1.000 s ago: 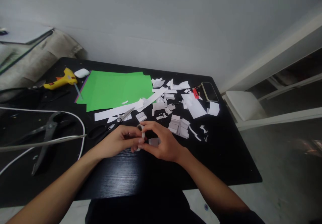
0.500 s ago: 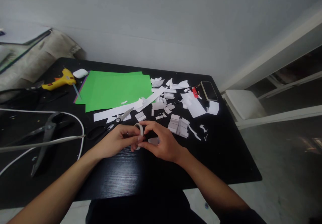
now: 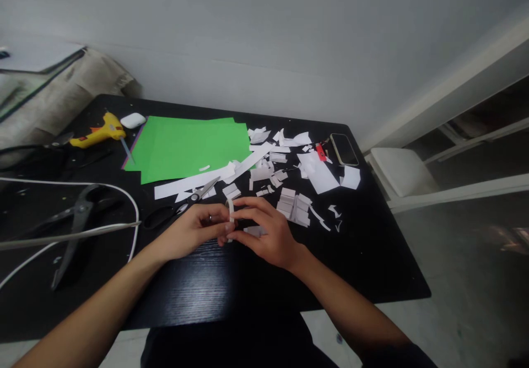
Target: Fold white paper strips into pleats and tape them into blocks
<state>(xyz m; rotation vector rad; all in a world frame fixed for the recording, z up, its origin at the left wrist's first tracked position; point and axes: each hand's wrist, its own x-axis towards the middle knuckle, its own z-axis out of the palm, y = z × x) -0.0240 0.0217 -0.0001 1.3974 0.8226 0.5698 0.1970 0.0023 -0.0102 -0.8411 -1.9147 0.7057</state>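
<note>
A narrow white ring [image 3: 230, 209] stands on edge between my hands, over the front middle of the table; whether it is a paper loop or a tape roll I cannot tell. My left hand [image 3: 196, 230] pinches its left side between thumb and fingers. On the other side, my right hand [image 3: 264, 230] holds it with thumb below and fingers above. Partly hidden behind the right fingers lies a small folded paper piece [image 3: 254, 230]. Scissors [image 3: 202, 190] with black handles lie open beyond my left hand, close to long white paper strips [image 3: 194, 183].
Green sheets [image 3: 190, 147] lie at the back. Left are a yellow glue gun [image 3: 99, 132], a white case [image 3: 133, 120], large dark shears [image 3: 80, 219] and a white cable [image 3: 134, 208]. Folded papers [image 3: 294, 205], scraps, a red object [image 3: 321, 152] and a phone [image 3: 344, 149] lie right.
My right fingers have straightened and shifted slightly over the top of the ring, which has turned a little. The left hand stays nearly in place.
</note>
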